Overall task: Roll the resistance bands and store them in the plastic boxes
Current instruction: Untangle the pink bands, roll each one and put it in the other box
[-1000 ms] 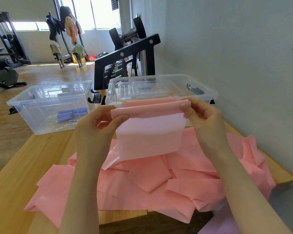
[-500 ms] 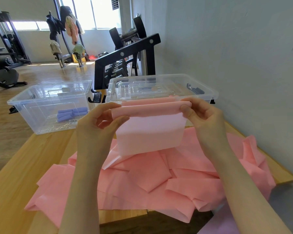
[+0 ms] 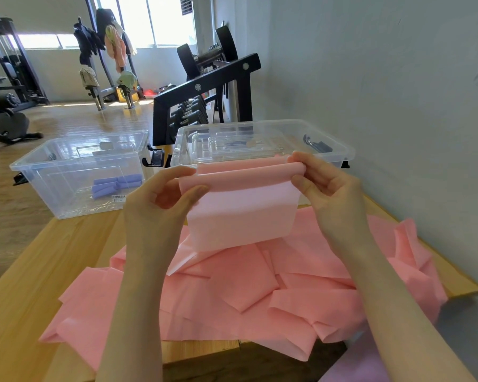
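**Rolling under way — the pink band is only partly wound**

Here the rolling step is in hand. Both hands hold a pink resistance band (image 3: 240, 199) up above the bench (image 3: 25, 285), just in front of the right-hand plastic box (image 3: 329, 150). The left hand (image 3: 160, 199) pinches the left end of the started roll between thumb and curled fingers; the right hand (image 3: 323, 183) does the same at the right end, its fingers wrapped over the top of the roll. Only a turn or two looks wound — a flat tail hangs down from the roll toward the pile of loose pink band (image 3: 260, 285) that sprawls across the bench, and whether that pile is one long band or several cannot be told from this view.

The left-hand plastic box (image 3: 75, 172) stands open at the far left of the bench, with a purple rolled band (image 3: 116, 183) lying on its floor. The right-hand box seems to have clear lids or trays stacked inside it, though the glare makes that uncertain.

The next move probably calls for turning the roll further with both thumbs, keeping the two ends level so the edges stay aligned, and drawing the tail up with even tension. The thin sheet looks slippery and limp, so a loose pinch could let the roll spring open or skew into a cone. Storing comes only once the tail is fully wound.
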